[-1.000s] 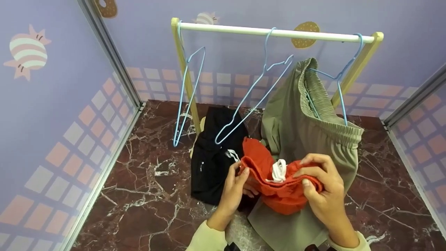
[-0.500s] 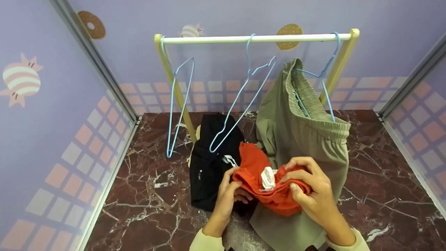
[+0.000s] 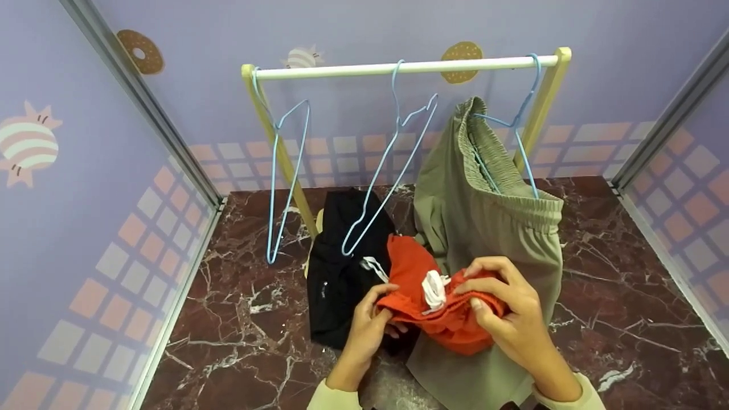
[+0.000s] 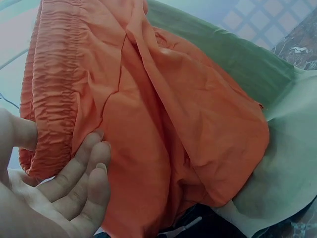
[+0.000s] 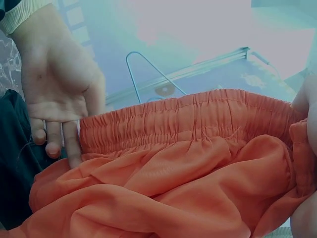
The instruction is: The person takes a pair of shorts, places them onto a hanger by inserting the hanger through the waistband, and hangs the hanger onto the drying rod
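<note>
Both hands hold a pair of orange-red shorts by the gathered elastic waistband, with a white drawstring hanging at its middle. My left hand has its thumb inside the band and its fingers along the outer cloth, seen close in the left wrist view. On the other side, my right hand pinches a bunched fold of the waistband between thumb and fingers. Black bottoms with a white cord lie on the floor left of the shorts. Olive-green trousers hang just behind the right hand.
A small rack with a white rail stands ahead. Two bare blue hangers, one at the left and one mid-rail, dangle from it. A third hanger carries the trousers. Patterned walls enclose the dark marbled floor.
The head view has shifted, so the rack appears further left and lower. My left hand has slid its grip along the waistband, with the thumb now tucked inside. The right hand keeps its hold.
</note>
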`<act>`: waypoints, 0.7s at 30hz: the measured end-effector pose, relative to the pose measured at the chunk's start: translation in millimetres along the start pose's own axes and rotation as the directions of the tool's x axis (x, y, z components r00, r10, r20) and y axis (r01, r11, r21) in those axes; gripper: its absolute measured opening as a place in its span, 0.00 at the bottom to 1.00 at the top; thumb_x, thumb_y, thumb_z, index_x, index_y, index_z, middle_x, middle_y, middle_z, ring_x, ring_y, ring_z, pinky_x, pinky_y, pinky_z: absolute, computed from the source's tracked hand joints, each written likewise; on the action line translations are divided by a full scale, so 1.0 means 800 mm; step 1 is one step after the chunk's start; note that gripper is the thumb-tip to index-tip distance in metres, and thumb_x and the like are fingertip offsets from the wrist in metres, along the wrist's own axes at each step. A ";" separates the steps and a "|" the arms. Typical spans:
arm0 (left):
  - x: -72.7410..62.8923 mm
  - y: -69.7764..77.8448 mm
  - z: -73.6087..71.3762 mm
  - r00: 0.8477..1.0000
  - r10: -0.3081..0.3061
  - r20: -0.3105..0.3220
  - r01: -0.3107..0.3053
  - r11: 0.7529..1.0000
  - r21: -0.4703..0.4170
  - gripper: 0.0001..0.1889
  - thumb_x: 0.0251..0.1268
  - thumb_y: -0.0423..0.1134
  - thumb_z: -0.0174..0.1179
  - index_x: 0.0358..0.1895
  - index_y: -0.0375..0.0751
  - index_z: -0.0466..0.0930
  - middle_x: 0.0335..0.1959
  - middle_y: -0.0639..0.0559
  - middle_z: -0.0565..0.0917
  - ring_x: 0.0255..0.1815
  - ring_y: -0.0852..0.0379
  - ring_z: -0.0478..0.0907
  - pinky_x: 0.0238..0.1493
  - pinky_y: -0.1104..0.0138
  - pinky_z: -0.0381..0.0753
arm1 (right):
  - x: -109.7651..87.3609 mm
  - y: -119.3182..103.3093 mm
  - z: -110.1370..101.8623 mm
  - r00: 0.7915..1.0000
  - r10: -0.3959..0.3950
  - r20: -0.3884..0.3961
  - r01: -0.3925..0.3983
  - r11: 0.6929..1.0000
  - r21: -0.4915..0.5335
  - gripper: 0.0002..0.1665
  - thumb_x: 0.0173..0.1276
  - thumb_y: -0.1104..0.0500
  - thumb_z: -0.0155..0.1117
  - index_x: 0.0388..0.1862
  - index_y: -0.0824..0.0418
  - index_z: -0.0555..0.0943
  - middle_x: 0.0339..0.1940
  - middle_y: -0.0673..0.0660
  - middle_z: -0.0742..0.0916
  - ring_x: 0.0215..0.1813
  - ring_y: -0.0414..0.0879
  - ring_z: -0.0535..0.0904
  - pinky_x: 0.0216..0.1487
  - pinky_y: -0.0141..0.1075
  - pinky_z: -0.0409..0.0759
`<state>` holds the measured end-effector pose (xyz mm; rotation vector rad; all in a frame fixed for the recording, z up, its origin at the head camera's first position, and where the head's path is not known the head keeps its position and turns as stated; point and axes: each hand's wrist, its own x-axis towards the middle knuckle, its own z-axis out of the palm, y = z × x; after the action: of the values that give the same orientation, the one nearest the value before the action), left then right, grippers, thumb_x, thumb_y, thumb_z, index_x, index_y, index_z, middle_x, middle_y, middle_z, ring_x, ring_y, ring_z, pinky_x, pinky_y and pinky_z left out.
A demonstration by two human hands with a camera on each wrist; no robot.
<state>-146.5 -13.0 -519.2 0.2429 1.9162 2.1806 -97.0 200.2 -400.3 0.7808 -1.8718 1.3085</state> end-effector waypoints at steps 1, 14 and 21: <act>0.000 -0.002 -0.001 1.000 -0.001 -0.005 0.001 1.000 -0.003 0.18 0.63 0.27 0.51 0.57 0.35 0.72 0.31 0.52 0.84 0.21 0.53 0.81 0.22 0.67 0.77 | 0.000 0.000 0.000 1.000 0.001 -0.003 -0.001 1.000 0.002 0.18 0.44 0.77 0.57 0.33 0.64 0.85 0.39 0.63 0.80 0.46 0.49 0.77 0.54 0.29 0.74; -0.004 -0.010 -0.006 0.999 -0.032 -0.036 0.031 0.999 -0.024 0.10 0.58 0.22 0.50 0.43 0.31 0.69 0.22 0.49 0.82 0.19 0.56 0.81 0.21 0.68 0.77 | 0.011 -0.007 0.000 0.999 -0.034 -0.042 0.035 0.999 0.026 0.17 0.43 0.78 0.57 0.31 0.66 0.85 0.38 0.63 0.80 0.45 0.49 0.78 0.52 0.29 0.75; -0.002 -0.010 -0.004 1.000 0.015 -0.010 -0.015 1.000 0.024 0.07 0.56 0.20 0.49 0.35 0.32 0.67 0.21 0.52 0.76 0.19 0.58 0.78 0.22 0.68 0.77 | 0.016 -0.014 0.002 0.995 -0.086 -0.054 0.090 0.994 0.064 0.16 0.41 0.78 0.56 0.29 0.68 0.84 0.37 0.64 0.80 0.44 0.50 0.78 0.54 0.30 0.75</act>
<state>-145.4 -15.9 -527.4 0.2512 1.9533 2.1732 -95.6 194.1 -384.6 0.8470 -1.7414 1.3288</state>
